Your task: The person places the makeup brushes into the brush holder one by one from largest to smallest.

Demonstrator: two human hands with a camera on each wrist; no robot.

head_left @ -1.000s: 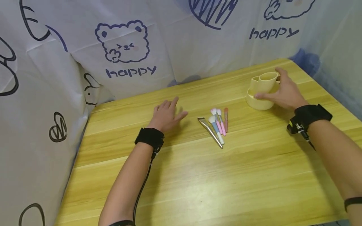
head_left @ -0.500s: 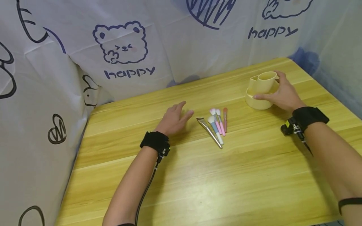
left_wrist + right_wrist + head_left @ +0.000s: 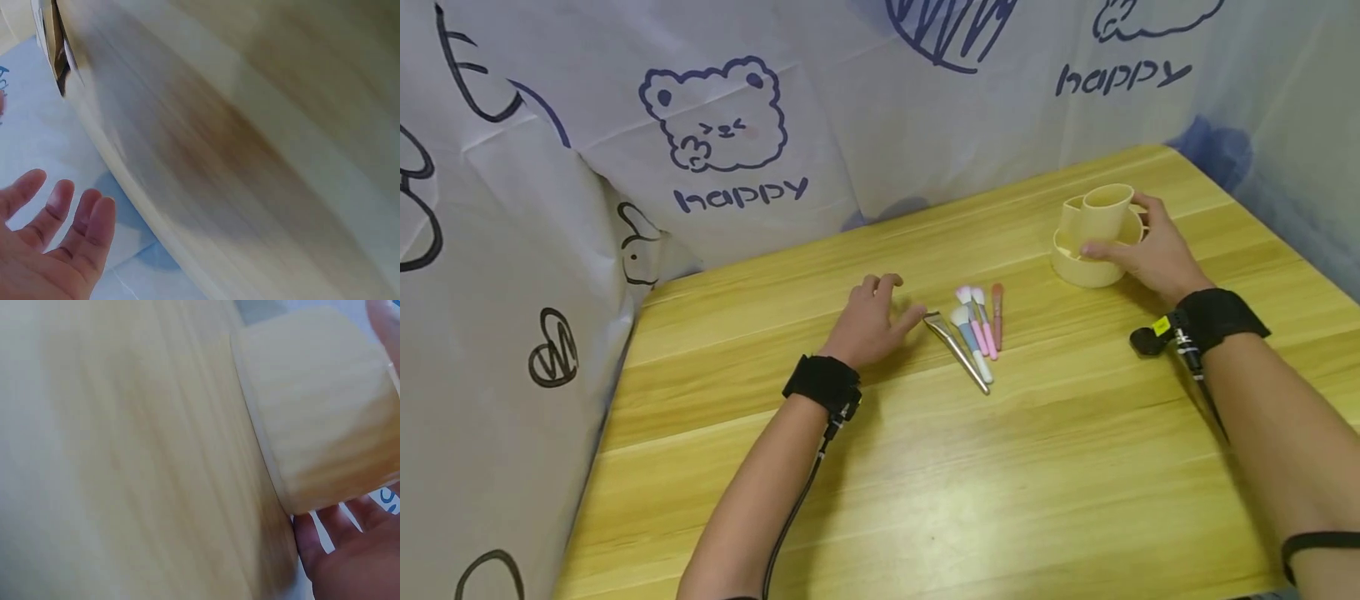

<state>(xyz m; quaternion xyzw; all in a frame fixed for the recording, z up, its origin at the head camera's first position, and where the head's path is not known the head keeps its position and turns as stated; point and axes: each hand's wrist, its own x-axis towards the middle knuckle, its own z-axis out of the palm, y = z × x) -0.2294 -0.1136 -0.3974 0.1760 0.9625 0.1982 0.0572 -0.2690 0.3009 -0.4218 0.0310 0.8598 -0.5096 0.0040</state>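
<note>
On the table, a cream makeup brush holder point(image 3: 1086, 268) has a round base and taller tube compartments rising from it. My right hand point(image 3: 1161, 254) grips it from the right side, thumb at the front and fingers around the back. In the right wrist view the holder point(image 3: 319, 412) looms large, with fingers of my right hand point(image 3: 356, 550) along its side. My left hand point(image 3: 868, 325) reaches over the table, fingers loosely bent and holding nothing, thumb tip at the head of a gold-handled makeup brush point(image 3: 958, 354). In the left wrist view my left hand point(image 3: 62, 244) shows relaxed, spread fingers.
Right of the gold brush lie a blue-and-white brush point(image 3: 973, 346), pink brushes point(image 3: 987, 325) and a brown brush point(image 3: 997, 317), side by side. The wooden table point(image 3: 925, 483) meets a white curtain point(image 3: 850, 108) printed with cartoon bears at the back and left.
My left hand has moved right, toward the gold brush, its fingers bending a little more. My right hand stays on the holder, its wrist turning slightly; the brushes lie as before.
</note>
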